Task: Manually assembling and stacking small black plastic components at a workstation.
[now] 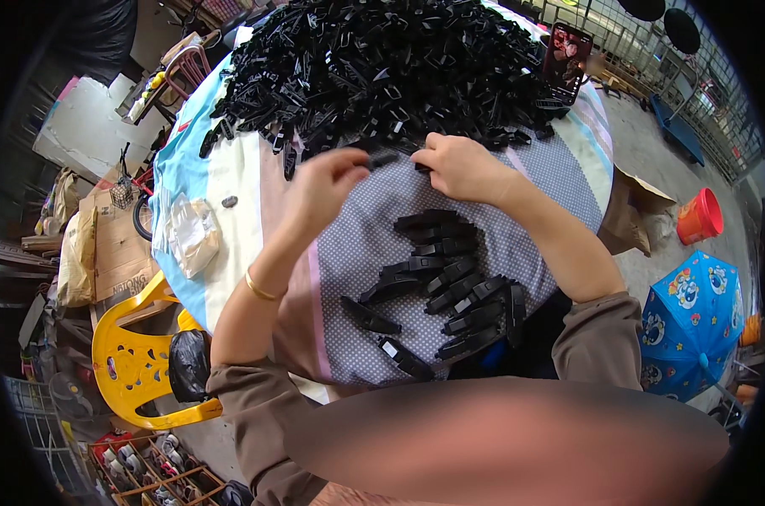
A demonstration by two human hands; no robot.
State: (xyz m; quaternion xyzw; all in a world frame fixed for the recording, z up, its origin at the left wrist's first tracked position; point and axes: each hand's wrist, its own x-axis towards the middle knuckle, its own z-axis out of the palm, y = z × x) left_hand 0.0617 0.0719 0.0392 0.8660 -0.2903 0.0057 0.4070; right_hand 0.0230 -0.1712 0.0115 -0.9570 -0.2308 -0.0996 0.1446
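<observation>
A large heap of small black plastic parts (374, 67) covers the far side of the cloth-covered round table. At the heap's near edge my left hand (319, 190), slightly blurred, is closed, with a black plastic piece (383, 158) at its fingertips. Facing it, my right hand (467, 170) pinches another small black plastic piece (420, 167), mostly hidden by the fingers. The two pieces are apart. Between my forearms, nearer to me, several longer, slightly curved black plastic pieces (450, 274) lie in a loose group on the grey dotted cloth (349, 244).
A phone (566, 59) stands upright at the heap's right edge. A clear plastic bag (190, 236) lies at the table's left. Around the table are a yellow plastic chair (134, 363), a red bucket (700, 216), a blue umbrella (690, 325) and a cardboard box (635, 207).
</observation>
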